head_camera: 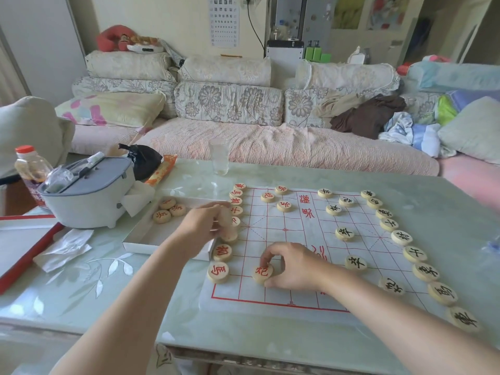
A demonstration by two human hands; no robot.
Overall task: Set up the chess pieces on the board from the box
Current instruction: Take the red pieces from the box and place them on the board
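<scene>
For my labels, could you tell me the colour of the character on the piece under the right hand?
Red, on the piece; clearest in the head view.

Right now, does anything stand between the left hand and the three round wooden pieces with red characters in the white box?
Nothing visible does. The left hand is over the right side of the white box; only bare floor lies between it and the three round wooden pieces in its far-left corner.
</scene>
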